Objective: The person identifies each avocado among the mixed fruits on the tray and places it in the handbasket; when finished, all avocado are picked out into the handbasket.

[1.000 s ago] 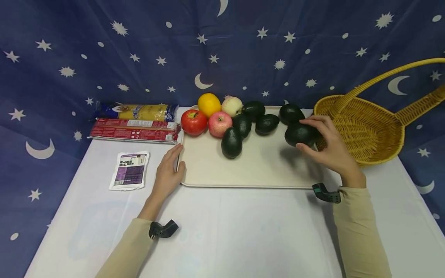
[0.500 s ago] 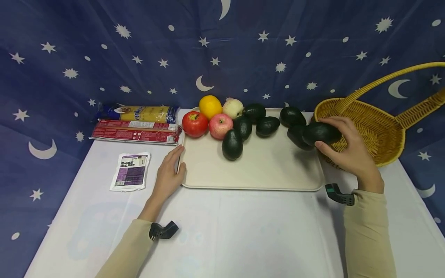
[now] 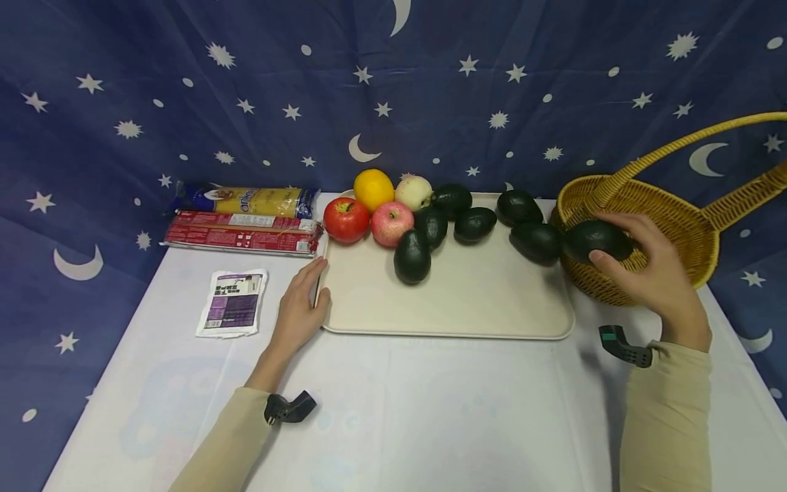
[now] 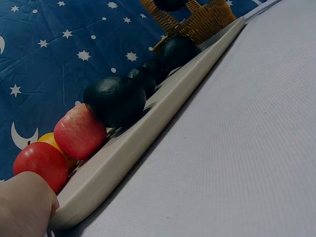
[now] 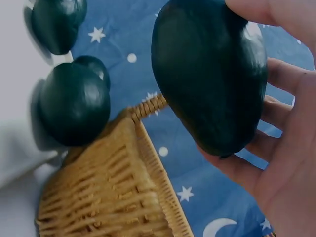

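My right hand (image 3: 654, 273) grips a dark green avocado (image 3: 596, 241) between thumb and fingers, held over the near left rim of the yellow wicker basket (image 3: 701, 239). In the right wrist view this avocado (image 5: 210, 74) hangs above the basket's side, its narrower end toward the fingers. My left hand (image 3: 298, 307) rests at the left edge of the cream tray (image 3: 449, 307), fingers touching its rim. Several more avocados lie on the tray, one of them (image 3: 536, 242) at its right end beside the basket.
At the tray's left end sit a red apple-like fruit (image 3: 346, 220), a pink apple (image 3: 392, 224), an orange (image 3: 373, 190) and a pale round fruit (image 3: 413, 193). Left of the tray lie a yellow pasta pack (image 3: 252, 201), a red packet (image 3: 242, 232) and a white-purple pouch (image 3: 233, 304). The basket's tall handle (image 3: 682, 137) arches up.
My right hand has carried the avocado rightward from above the tray's right end to over the basket's rim. The left hand stays at the tray edge.
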Available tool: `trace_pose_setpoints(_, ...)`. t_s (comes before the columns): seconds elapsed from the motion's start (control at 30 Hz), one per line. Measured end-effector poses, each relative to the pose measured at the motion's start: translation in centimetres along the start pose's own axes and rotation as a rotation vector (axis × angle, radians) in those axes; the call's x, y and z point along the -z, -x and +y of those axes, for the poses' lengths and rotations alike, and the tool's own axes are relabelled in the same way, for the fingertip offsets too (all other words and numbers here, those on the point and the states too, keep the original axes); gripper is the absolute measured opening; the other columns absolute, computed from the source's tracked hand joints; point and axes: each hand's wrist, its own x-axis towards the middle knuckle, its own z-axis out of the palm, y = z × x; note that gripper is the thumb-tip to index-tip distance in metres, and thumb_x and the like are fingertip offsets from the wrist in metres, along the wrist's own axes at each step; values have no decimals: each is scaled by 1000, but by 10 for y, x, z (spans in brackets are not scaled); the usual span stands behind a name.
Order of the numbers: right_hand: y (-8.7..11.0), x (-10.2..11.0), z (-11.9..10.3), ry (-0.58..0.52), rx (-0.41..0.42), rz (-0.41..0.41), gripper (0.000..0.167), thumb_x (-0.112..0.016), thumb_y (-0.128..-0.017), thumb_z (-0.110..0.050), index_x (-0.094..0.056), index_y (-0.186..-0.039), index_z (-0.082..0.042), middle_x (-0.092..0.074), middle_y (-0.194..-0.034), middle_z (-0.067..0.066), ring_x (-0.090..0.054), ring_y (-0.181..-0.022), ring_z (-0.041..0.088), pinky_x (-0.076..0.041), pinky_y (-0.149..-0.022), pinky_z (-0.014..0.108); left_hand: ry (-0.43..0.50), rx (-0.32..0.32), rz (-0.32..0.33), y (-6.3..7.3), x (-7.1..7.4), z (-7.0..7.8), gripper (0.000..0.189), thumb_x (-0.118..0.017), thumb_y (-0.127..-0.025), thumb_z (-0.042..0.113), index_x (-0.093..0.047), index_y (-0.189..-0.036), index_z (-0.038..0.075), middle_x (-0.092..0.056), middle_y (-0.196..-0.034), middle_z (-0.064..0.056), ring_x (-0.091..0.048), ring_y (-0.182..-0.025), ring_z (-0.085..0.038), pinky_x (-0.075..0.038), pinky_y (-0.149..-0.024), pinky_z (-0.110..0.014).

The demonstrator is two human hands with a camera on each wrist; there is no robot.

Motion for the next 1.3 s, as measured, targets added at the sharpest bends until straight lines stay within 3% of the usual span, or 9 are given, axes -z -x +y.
trace_pose_setpoints(0.2, 4, 9, 8, 19, -47, 5, 55, -69, -81, -16, -54, -134, -25, -48, -120, -20, -41, -107, -4, -28, -86, 9, 3, -4, 2, 0, 1, 0, 52, -54, -87, 9, -47, -138, 5, -43, -146, -7, -37, -136, -27, -29, -111, -44)
trace_pose_setpoints(0.47, 8, 15, 22, 91, -192, -24, 58, -67, -85, -30, -46, -139, -35, -43, -122, -19, -35, -108, -7, -26, -94, 18, -1, -15, 9, 0, 0, 0, 51, -54, -87, 8, -48, -137, 7, -44, -145, -7, -38, -135, -27, -30, -110, -44)
trace_pose_setpoints(0.6, 7, 17, 27, 106, -261, -41, 59, -65, -86, -35, -42, -141, -37, -42, -129, -6, -36, -119, 12, -28, -106, 40, -5, -17, 10, 0, 0, 1, 50, -54, -87, 7, -49, -137, 7, -44, -145, -7, -39, -135, -27, -31, -109, -44)
trace_pose_setpoints(0.7, 6, 16, 31, 130, -308, -57, 62, -62, -87, -41, -38, -144, -33, -39, -138, 9, -35, -124, 34, -29, -99, 62, -5, -15, 9, 0, 0, 1, 50, -54, -87, 7, -49, -137, 7, -44, -145, -8, -39, -135, -28, -31, -109, -45)
trace_pose_setpoints(0.77, 4, 15, 34, 147, -345, -78, 67, -60, -87, -45, -35, -147, -28, -36, -142, 17, -35, -122, 45, -30, -94, 67, -2, -14, 9, 0, 0, 1, 50, -55, -87, 7, -49, -137, 7, -44, -144, -8, -39, -135, -28, -31, -109, -45)
trace_pose_setpoints(0.97, 0, 9, 44, 185, -434, -121, 79, -55, -87, -55, -29, -148, -13, -33, -145, 28, -36, -122, 51, -33, -91, 69, 1, -13, 9, 1, 1, 0, 51, -55, -87, 7, -48, -137, 8, -44, -145, -7, -39, -135, -27, -31, -109, -45)
trace_pose_setpoints(1.3, -6, 3, 50, 279, -494, -214, 87, -47, -85, -65, -27, -148, -9, -35, -140, 34, -33, -122, 55, -31, -88, 70, 2, -18, 11, 0, 0, 1, 49, -55, -86, 8, -50, -136, 7, -45, -144, -7, -39, -134, -28, -31, -109, -45)
